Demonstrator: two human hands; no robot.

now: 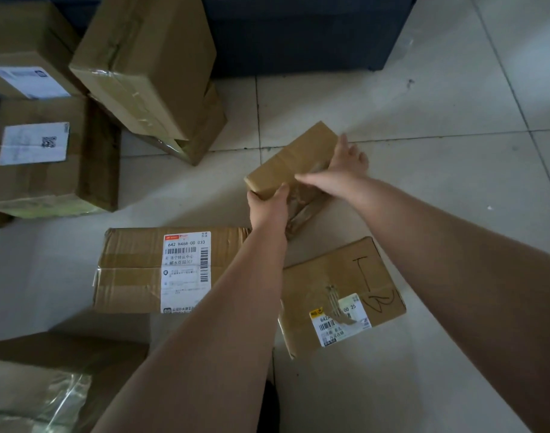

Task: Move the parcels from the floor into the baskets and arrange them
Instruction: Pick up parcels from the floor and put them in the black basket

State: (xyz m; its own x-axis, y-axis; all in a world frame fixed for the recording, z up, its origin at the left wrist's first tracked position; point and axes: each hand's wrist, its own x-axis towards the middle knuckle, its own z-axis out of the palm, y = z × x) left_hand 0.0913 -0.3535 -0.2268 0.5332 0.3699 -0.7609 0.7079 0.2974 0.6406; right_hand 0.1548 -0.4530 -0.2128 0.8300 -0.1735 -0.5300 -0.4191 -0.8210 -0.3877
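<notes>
Both grips clasp the small parcel (290, 160): left hand (269, 204) curled on its near corner, right hand (339, 170) spread across its side.

Small parcel (290, 159) behind labelled parcel (170, 270), stacked boxes (148, 73) left

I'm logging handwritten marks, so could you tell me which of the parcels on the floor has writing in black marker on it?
It is the flat parcel under the right forearm, with a yellow-cornered label; the other parcels show only printed labels or plain tape.
</notes>
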